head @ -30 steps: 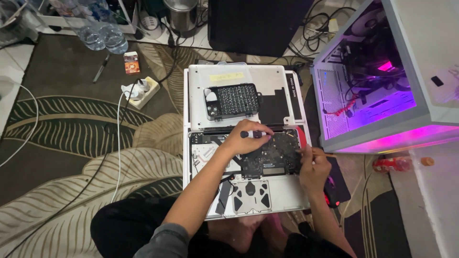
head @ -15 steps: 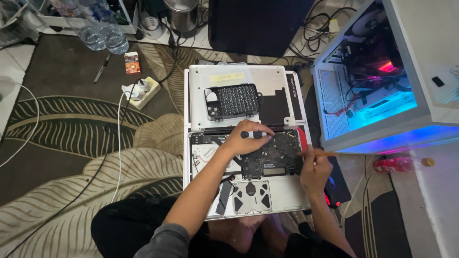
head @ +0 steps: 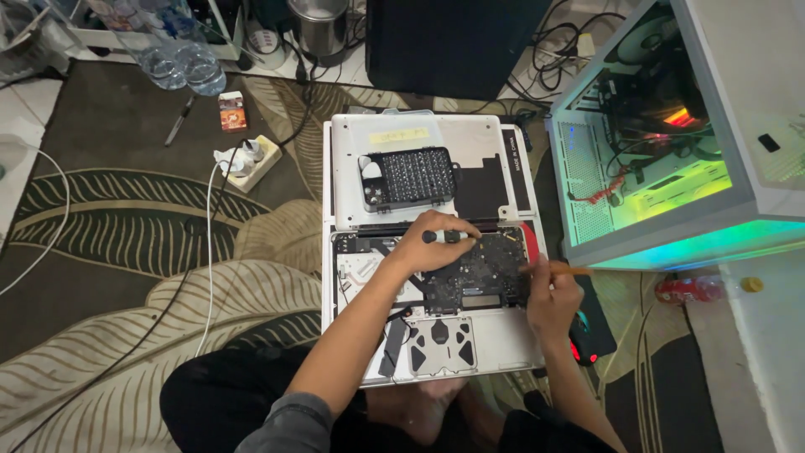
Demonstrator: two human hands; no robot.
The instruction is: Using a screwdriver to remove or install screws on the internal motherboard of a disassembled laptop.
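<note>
Obscured: laptop board (head: 478, 277) partly under left hand (head: 432, 250); screwdriver (head: 449, 237) tip hidden; computer case (head: 671, 143) cropped at right edge; bit-set (head: 408, 178) pieces too small to distinguish.

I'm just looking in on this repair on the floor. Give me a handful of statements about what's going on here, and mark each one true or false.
1. The left hand holds a dark-handled screwdriver over the opened laptop. True.
2. The right hand is empty. False: it grips a thin orange stick-like tool.
3. The case of screwdriver bits lies on the carpet. False: it rests on the removed laptop cover.
4. A glass-sided computer case glows at the right. True.
5. Two clear water bottles stand on the laptop. False: they are at upper left, off the laptop.
</note>
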